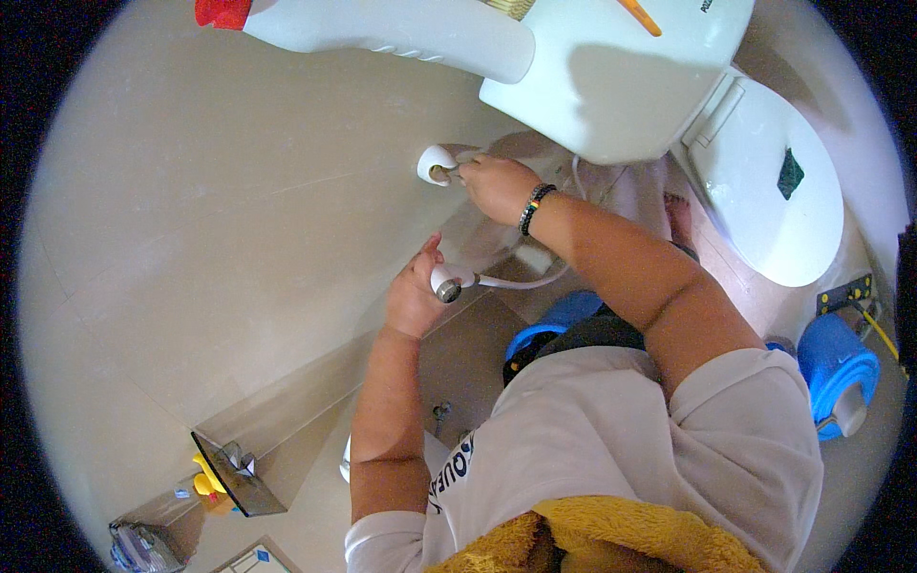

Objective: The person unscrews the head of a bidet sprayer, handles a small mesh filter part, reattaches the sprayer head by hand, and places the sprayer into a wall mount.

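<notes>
My left hand (pixel 413 298) is closed around a white bidet sprayer (pixel 443 277), with its metal-rimmed round end facing up. A white hose (pixel 530 285) curves from the sprayer to the right and up behind my right forearm. Farther up the wall is a small white sprayer holder (pixel 433 164), fixed in place with its opening to the right. My right hand (pixel 501 188), with a dark beaded bracelet at the wrist, pinches something thin at that opening. What it is I cannot make out.
Ahead is a white toilet tank (pixel 573 124) with an orange-handled tool (pixel 642 17) on top. Beside it lies a white bottle (pixel 401 36) with a red cap. A dark green scrub pad (pixel 791 174) rests on the toilet lid (pixel 764 229). Blue containers stand below (pixel 564 313) and right (pixel 836 368).
</notes>
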